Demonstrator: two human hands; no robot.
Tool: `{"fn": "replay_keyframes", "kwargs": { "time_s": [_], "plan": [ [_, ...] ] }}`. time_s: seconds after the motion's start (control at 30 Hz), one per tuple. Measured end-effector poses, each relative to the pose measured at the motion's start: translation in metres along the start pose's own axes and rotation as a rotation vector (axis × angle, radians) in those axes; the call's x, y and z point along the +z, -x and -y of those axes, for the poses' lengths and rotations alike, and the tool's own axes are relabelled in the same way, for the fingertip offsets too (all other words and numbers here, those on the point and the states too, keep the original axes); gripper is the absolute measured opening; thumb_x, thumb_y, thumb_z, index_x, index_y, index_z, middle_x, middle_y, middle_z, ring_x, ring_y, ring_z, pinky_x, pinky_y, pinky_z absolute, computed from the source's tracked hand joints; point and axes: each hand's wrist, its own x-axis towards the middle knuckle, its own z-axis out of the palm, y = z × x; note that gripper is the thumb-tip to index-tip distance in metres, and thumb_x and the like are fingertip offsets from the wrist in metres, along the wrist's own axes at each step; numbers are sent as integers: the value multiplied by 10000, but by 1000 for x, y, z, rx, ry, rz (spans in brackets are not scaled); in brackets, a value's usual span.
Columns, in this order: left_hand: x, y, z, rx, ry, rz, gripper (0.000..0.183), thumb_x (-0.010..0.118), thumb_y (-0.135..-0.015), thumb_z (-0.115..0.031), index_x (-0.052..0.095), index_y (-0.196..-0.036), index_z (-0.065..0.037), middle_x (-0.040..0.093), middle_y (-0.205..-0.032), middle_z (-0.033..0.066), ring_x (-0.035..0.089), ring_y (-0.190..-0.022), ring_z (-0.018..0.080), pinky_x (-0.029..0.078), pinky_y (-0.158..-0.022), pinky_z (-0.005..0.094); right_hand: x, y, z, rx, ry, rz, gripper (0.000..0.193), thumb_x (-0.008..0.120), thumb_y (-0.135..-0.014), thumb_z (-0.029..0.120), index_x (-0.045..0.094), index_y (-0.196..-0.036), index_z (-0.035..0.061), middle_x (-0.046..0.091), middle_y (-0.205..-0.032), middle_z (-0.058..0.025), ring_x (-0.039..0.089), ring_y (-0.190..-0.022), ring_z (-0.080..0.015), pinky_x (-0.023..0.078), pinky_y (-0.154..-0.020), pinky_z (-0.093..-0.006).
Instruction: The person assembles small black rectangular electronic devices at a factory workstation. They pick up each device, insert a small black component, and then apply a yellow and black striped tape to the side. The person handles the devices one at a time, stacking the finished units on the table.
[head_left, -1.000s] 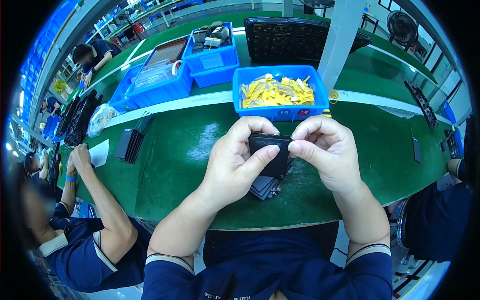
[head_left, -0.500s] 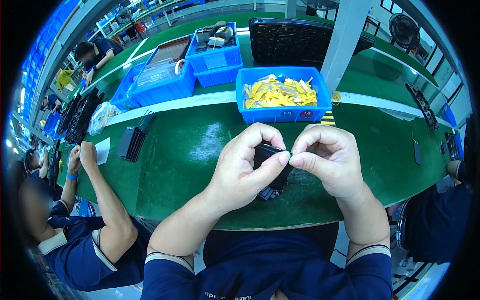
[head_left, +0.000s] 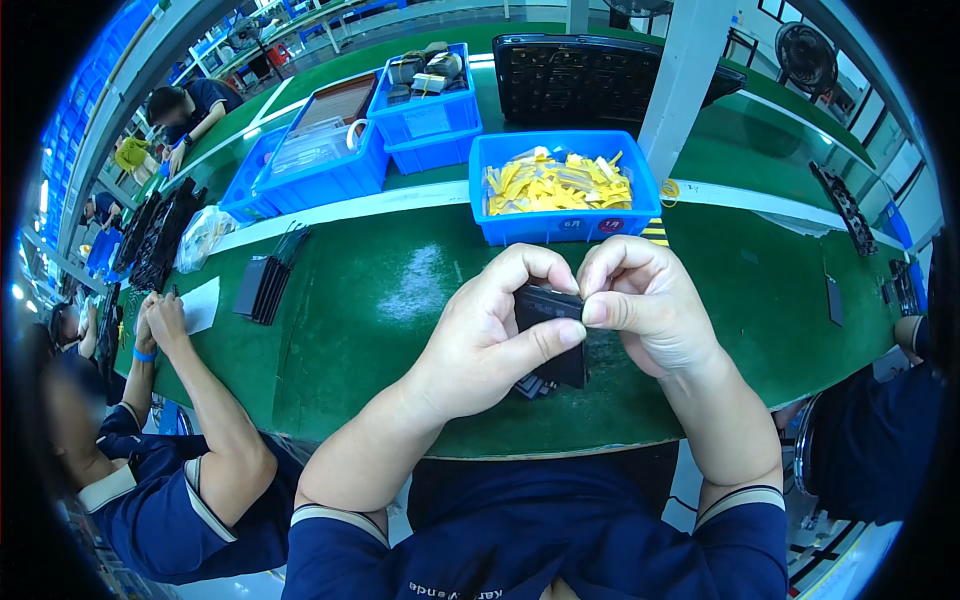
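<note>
My left hand (head_left: 480,335) grips a flat black rectangular part (head_left: 552,310) from the left, thumb across its lower edge. Pinched on that part's upper right corner is my right hand (head_left: 645,310), its fingers curled over the top. Both hands hover over the green table (head_left: 350,320), just above a small stack of similar black parts (head_left: 530,385) lying under them. Behind the hands stands a blue bin (head_left: 565,225) filled with yellow strips (head_left: 555,180).
More blue bins (head_left: 320,165) and a black tray (head_left: 590,70) stand further back, beside a white post (head_left: 685,70). A row of black parts (head_left: 265,285) and a plastic bag (head_left: 200,235) lie to the left. A co-worker's arms (head_left: 190,390) rest at the left edge.
The black part has turned in my hands and now shows more of its face. My right hand has closed in on its upper corner and my left thumb has slid lower.
</note>
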Motion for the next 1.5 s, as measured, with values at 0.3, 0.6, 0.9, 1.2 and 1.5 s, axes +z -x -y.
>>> {"fn": "replay_keyframes", "kwargs": {
  "time_s": [0.3, 0.6, 0.9, 1.2, 1.5],
  "plan": [
    [-17, -7, 6, 81, 210, -102, 302, 675, -823, -30, 475, -1048, -54, 608, -889, 70, 606, -851, 137, 502, -775, 278, 5, 3, 0, 119, 207, -54, 137, 706, -818, 86, 650, -906, -2, 646, -831, -27, 587, -748, -60, 471, -686, -206],
    [-11, -6, -2, 90, 230, -205, 309, 699, -800, -48, 493, -1029, -30, 524, -914, 68, 641, -815, 222, 507, -738, 323, 3, 4, 1, 141, 418, -39, 119, 715, -805, 83, 684, -868, -12, 644, -745, -12, 561, -651, -42, 448, -585, -193],
    [-9, -5, 0, 111, 164, -222, 274, 654, -816, 4, 482, -1026, -24, 514, -908, 68, 628, -815, 208, 505, -736, 315, 4, 4, 3, 87, 564, -76, 85, 702, -801, 74, 692, -839, -2, 653, -737, -23, 563, -639, -45, 456, -584, -207],
    [-4, -5, 4, 111, 26, -286, 253, 629, -828, 27, 472, -1022, -19, 564, -886, 67, 629, -808, 169, 512, -743, 295, 18, 9, -3, -112, 908, -196, 72, 676, -729, 40, 653, -778, -8, 589, -667, -46, 563, -574, -93, 458, -546, -233],
    [-2, -5, 11, 124, -420, -399, 248, 661, -806, -2, 508, -999, -25, 575, -871, 42, 618, -773, 107, 488, -689, 238, 28, 9, -19, -485, 1358, -278, 76, 647, -679, 8, 574, -686, 32, 547, -631, -93, 560, -535, -241, 457, -503, -348]
  ]
}}
